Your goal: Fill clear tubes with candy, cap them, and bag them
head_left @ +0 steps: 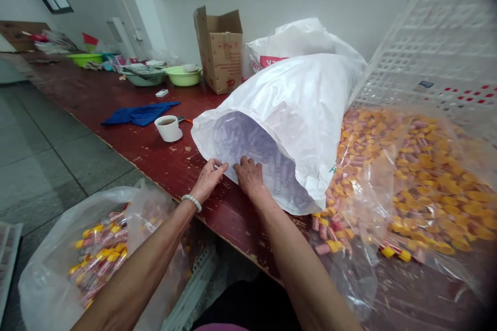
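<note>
A large white sack (295, 98) lies on the dark red table with its open mouth facing me. Inside it are many clear plastic tubes (267, 155). My left hand (212, 176), with a beaded bracelet on the wrist, is at the lower left edge of the mouth, its thumb and fingers curled together; what they hold is too small to make out. My right hand (249, 175) reaches over the lower rim into the mouth, fingers bent at the nearest tubes. Whether it grips one is hidden.
A white cup (168, 128) of dark liquid and a blue cloth (140, 113) lie left of the sack. Yellow-capped pieces (438, 186) in clear plastic cover the right side. A bag of capped tubes (42, 264) stands below left. Behind are a cardboard box (225, 59) and basins (183, 77).
</note>
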A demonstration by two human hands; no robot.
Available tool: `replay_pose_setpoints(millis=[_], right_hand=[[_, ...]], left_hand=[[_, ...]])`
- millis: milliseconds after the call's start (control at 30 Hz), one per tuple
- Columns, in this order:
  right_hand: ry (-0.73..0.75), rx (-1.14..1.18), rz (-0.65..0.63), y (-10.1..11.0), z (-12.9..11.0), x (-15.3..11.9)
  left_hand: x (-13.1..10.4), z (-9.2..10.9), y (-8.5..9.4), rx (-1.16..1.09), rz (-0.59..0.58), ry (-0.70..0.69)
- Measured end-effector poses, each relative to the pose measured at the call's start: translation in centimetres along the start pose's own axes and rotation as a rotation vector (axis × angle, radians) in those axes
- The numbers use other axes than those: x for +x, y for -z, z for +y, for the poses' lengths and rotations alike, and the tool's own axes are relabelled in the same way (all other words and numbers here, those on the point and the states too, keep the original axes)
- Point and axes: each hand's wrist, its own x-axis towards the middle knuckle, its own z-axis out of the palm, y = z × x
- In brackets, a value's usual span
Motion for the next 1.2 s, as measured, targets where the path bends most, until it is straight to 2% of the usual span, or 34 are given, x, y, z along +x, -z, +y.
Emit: replay_pose_setpoints(millis=[167, 300, 367, 433, 533, 633, 733, 833, 900, 967, 1067, 1200], right_hand=[[0.016, 0.050, -0.004, -0.3, 0.2, 0.1], [0.016, 0.133, 0.025, -0.2, 0.8, -2.4], [-0.003, 0.194, 0.062, -0.3, 0.8, -4.2], [-0.026, 0.269, 0.105, -0.5, 0.5, -6.1], [-0.039, 0.401, 0.159, -0.6, 0.4, -8.1], [-0.007, 0.511, 0.185, -0.3, 0.7, -9.6], [-0.020, 0.736, 0.193, 0.2, 1.1, -10.7], [-0.163, 1.194, 0.216, 0.5, 1.3, -11.5], [-0.279, 1.376, 0.269, 0.6, 1.3, -11.8], [-0.371, 1.417, 0.308, 0.6, 1.4, -11.9], [-0.440, 1.369, 0.298, 0.4, 1.3, -12.1], [-0.455, 1.178, 0.365, -0.3, 0.7, -12.4]], left_hand=[[-2.1, -0.5, 0.1, -0.133, -0.055, 0.091], [-3.0, -0.3, -0.1, -0.218, -0.210, 0.284], [-3.1, -0.1, -0.3, -0.250, -0.326, 0.375], [-3.2, 0.0, -0.5, -0.321, -0.500, 0.459], [-3.7, 0.0, -1.1, -0.530, -0.749, 0.564], [-4.5, -0.4, -1.5, -0.700, -0.843, 0.591], [-5.4, -0.8, -1.8, -0.754, -0.861, 0.537], [-6.1, -0.9, -1.9, -0.752, -0.818, 0.429], [-6.6, -0.8, -2.1, -0.735, -0.754, 0.339], [-7.1, -0.5, -2.5, -0.671, -0.687, 0.232], [-8.2, -0.2, -3.5, -0.428, -0.609, 0.018], [-9.4, -0.1, -5.2, -0.206, -0.593, -0.263]])
